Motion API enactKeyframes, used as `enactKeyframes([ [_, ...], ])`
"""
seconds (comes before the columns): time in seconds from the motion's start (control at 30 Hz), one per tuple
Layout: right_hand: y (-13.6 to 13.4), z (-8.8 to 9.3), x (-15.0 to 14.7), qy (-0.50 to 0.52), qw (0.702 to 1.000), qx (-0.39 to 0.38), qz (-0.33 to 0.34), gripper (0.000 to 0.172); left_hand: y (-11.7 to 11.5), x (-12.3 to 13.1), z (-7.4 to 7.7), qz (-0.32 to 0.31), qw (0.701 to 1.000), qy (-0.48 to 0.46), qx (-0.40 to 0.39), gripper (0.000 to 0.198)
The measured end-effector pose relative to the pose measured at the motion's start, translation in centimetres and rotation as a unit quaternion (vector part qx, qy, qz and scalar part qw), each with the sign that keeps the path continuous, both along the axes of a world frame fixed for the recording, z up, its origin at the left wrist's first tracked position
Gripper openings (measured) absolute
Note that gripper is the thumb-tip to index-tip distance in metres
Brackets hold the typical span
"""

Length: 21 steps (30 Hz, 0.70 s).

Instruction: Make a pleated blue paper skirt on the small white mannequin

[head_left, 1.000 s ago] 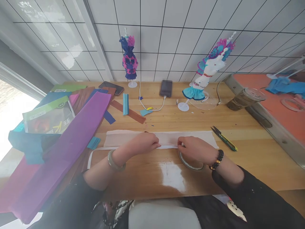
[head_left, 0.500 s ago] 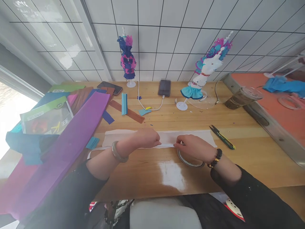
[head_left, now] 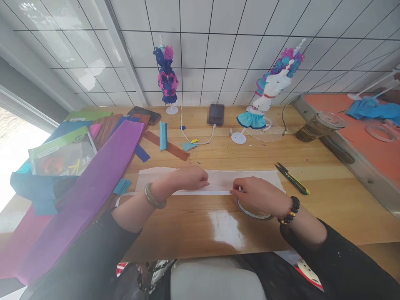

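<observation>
A long pale strip of paper (head_left: 218, 179) lies across the table, with a thin band of white tape (head_left: 215, 193) along its front edge. The tape's loose end curls off past the strip's left side. My left hand (head_left: 192, 178) rests on the middle of the strip, its fingers curled closed; I see nothing in them. My right hand (head_left: 259, 193) is closed over a tape roll (head_left: 256, 215), thumb and forefinger at the tape by the strip's front edge. The hand hides most of the roll. Black-and-green thread snips (head_left: 292, 179) lie right of the strip.
Colored paper sheets, a purple one (head_left: 109, 166) on top, and a plastic packet (head_left: 64, 154) pile up at the left. Two dressed figures on stands (head_left: 168, 81) and a cup (head_left: 318, 127) stand farther back. A white cable (head_left: 206, 144) and paper scraps lie between.
My left hand has lifted slightly off the tape and back onto the strip. My right hand has slid a little to the right, the tape roll with it. The tape now lies flatter.
</observation>
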State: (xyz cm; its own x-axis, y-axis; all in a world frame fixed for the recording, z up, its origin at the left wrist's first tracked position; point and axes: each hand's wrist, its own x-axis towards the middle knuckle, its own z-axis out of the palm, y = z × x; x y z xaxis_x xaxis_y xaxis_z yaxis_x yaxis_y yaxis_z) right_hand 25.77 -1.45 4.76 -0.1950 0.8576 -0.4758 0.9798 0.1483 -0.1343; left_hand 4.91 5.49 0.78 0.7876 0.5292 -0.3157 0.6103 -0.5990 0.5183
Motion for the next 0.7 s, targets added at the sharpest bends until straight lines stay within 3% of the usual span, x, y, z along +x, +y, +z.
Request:
enactKeyframes([
  [0.2,-0.2,0.2,0.0,-0.003,1.0,0.008,-0.001,0.028,0.3,0.1,-0.4,-0.004,1.0,-0.004,-0.014,0.018],
  [0.7,1.1,-1.3,-0.3,-0.02,1.0,-0.014,0.001,0.029,0.3,0.6,-0.4,-0.025,0.999,-0.012,-0.019,0.019],
])
